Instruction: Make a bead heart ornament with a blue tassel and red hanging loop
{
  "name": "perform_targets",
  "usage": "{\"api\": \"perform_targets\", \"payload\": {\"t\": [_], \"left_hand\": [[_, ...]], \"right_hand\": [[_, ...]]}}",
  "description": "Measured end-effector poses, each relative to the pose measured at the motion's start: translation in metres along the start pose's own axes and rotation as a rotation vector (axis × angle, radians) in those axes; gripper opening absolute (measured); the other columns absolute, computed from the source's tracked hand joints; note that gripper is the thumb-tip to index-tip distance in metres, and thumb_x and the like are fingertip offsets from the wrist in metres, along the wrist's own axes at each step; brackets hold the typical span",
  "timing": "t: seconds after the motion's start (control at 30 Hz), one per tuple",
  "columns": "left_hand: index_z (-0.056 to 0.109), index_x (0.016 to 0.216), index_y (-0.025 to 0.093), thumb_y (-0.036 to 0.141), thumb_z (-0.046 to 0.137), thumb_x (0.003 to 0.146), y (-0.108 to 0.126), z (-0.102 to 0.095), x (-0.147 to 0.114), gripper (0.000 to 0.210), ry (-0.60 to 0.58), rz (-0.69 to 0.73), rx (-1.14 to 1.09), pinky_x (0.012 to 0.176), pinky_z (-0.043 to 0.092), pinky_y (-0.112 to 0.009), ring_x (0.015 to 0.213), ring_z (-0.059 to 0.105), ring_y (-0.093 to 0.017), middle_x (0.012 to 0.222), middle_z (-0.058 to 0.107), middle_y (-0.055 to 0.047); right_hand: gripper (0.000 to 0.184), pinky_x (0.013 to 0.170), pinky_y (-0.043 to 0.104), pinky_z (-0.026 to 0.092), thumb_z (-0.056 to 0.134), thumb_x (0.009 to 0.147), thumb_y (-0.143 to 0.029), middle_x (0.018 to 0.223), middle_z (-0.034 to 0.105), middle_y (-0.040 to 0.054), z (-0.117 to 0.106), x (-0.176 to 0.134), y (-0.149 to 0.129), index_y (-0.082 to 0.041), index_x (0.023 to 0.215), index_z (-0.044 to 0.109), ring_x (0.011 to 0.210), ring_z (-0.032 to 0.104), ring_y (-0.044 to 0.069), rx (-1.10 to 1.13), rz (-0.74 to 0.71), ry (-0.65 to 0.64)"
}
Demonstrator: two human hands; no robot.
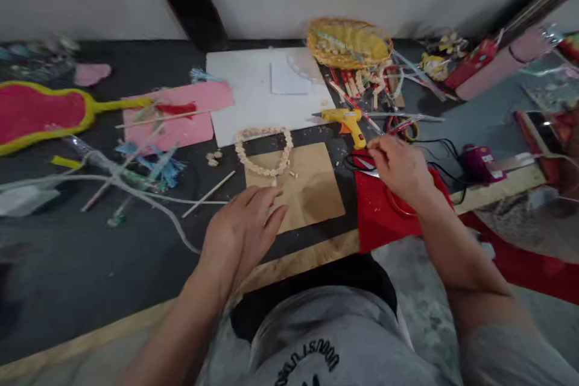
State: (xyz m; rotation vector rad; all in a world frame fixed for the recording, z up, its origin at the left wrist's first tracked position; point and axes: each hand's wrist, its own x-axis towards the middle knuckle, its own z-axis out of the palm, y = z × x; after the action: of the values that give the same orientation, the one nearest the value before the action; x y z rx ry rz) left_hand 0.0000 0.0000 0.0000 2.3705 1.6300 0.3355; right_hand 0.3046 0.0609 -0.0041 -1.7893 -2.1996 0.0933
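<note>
My left hand point(246, 223) hovers over the left edge of a brown cardboard piece point(316, 190), thumb and fingers apart with nothing seen in them. Just beyond its fingertips, a loop of cream-coloured beaded pieces point(288, 154) lies partly on the cardboard. My right hand point(400, 166) is over the red cloth point(375, 217), fingers bent and thumb apart from the forefinger. Its fingertips are close to the handle end of a yellow glue gun point(341, 117); contact cannot be made out. Silver scissor-like blades point(366, 167) show beside this hand, and its palm side is hidden.
White board point(253, 93) lies behind the cardboard, with a yellow basket point(384, 45) at its far right. Pink sheet point(221, 93), sticks, blue fringe and a yellow-edged pink paddle shape point(40, 110) spread leftwards. Black cords point(446, 145) and a pink bottle point(502, 69) are at right.
</note>
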Motion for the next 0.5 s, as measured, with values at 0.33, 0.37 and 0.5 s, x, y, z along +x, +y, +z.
{"api": "perform_targets", "payload": {"t": [0.33,0.37,0.5], "left_hand": [[0.068,0.116,0.017,0.021,0.050,0.090,0.015,-0.034,0.097,0.033,0.035,-0.111,0.093,0.083,0.051,-0.037,0.101,0.067,-0.028,0.109,0.071,-0.011],[0.070,0.114,0.018,0.021,0.050,0.089,0.013,-0.037,0.102,0.032,0.024,-0.126,0.117,0.082,0.051,-0.037,0.100,0.067,-0.028,0.109,0.072,-0.011],[0.075,0.099,0.019,0.020,0.050,0.087,0.002,-0.026,0.102,0.027,-0.106,-0.074,0.180,0.080,0.049,-0.037,0.095,0.067,-0.028,0.100,0.074,-0.009]], "right_hand": [[0.036,0.079,0.039,0.050,0.066,0.087,-0.047,0.098,0.073,0.0140,0.027,0.075,0.034,-0.015,0.102,0.065,0.090,0.067,0.028,0.070,0.220,-0.257],[0.036,0.079,0.040,0.050,0.068,0.085,-0.048,0.097,0.073,0.0138,0.032,0.080,0.034,-0.015,0.100,0.065,0.089,0.067,0.028,0.078,0.231,-0.270],[0.023,0.075,0.036,0.050,0.072,0.079,-0.038,0.088,0.072,0.0102,0.045,0.088,0.037,-0.017,0.087,0.066,0.083,0.067,0.025,0.206,0.263,-0.256]]}}
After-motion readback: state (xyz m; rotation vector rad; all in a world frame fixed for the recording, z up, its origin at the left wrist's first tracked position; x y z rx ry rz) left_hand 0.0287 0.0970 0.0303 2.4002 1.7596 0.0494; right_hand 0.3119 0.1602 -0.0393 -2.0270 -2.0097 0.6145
